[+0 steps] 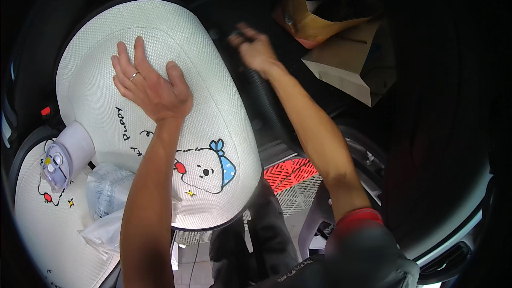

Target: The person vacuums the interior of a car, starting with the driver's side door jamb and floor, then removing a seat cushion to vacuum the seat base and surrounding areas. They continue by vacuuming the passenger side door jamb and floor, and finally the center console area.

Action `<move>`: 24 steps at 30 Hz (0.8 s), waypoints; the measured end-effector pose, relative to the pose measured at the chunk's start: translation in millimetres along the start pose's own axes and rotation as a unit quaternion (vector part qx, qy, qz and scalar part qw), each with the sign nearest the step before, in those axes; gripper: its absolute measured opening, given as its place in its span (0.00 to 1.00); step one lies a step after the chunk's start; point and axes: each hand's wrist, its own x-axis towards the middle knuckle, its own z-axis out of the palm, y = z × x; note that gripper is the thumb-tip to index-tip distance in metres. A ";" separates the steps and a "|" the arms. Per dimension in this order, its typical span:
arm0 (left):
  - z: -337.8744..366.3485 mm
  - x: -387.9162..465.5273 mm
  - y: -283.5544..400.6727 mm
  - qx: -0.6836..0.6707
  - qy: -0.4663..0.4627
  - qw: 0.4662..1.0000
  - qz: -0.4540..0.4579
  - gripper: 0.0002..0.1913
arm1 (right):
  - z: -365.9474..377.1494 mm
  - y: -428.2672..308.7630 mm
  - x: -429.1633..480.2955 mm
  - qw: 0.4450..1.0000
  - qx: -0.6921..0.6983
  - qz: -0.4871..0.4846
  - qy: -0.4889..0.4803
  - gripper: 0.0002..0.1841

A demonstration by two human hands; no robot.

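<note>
My left hand (154, 82), with a ring on one finger, lies with spread fingers on a white textured car seat cushion (208, 100) printed with a cartoon dog. Nothing is held in it. Beyond the cushion's right edge, my right hand (254, 50) is over the dark footwell, blurred, with its fingers curled near a ribbed black hose (262, 92). Whether the fingers grip the hose or another dark thing cannot be told.
A pale lidded cup (70, 152) and a white plastic bag (108, 196) rest at the left, by a second cushion (36, 232). Paper bags (340, 68) stand at the upper right. Red and grey floor grating (292, 176) shows below the door opening.
</note>
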 end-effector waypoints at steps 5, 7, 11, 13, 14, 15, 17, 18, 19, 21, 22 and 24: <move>0.9 -1.5 1.7 0.005 0.010 1.000 -0.001 0.33 | -14.4 -2.9 10.8 0.992 -0.105 0.071 -0.006 0.38; 1.2 -0.6 1.8 0.010 0.005 1.000 -0.002 0.34 | -5.4 3.1 4.8 0.971 -0.203 0.035 -0.125 0.38; 0.4 1.3 0.3 0.006 -0.002 1.000 0.000 0.35 | 2.9 30.1 -38.5 0.961 -0.225 0.033 -0.158 0.36; -0.1 2.0 -0.7 0.007 -0.004 1.000 0.001 0.35 | 0.0 47.6 -74.0 0.952 -0.234 0.037 -0.194 0.36; 0.1 2.0 -1.1 0.008 -0.007 1.000 0.000 0.34 | -7.2 56.9 -91.1 0.948 -0.245 0.044 -0.197 0.36; 0.3 1.7 -1.5 0.013 -0.006 1.000 0.001 0.34 | -11.4 66.1 -109.4 0.947 -0.255 0.057 -0.187 0.36; 0.5 1.3 -2.0 0.006 0.000 1.000 0.001 0.34 | -17.5 85.8 -145.4 0.940 -0.272 0.077 -0.191 0.36; 1.0 1.5 -2.0 0.007 0.000 1.000 0.002 0.34 | -18.7 94.9 -163.5 0.939 -0.277 0.085 -0.184 0.36; 1.4 1.7 -2.1 0.007 0.000 1.000 0.003 0.34 | -21.2 102.6 -179.8 0.932 -0.290 0.112 -0.188 0.35; 2.3 1.7 -2.4 0.000 0.001 1.000 0.004 0.34 | -33.3 109.5 -196.9 0.942 -0.252 0.115 -0.188 0.34; 2.3 1.3 -2.9 0.001 0.003 1.000 0.001 0.34 | -38.2 107.6 -196.7 0.938 -0.248 0.137 -0.200 0.34; 2.7 1.1 -4.0 -0.001 0.013 1.000 0.011 0.34 | -52.4 92.1 -170.8 0.968 -0.202 0.032 -0.144 0.33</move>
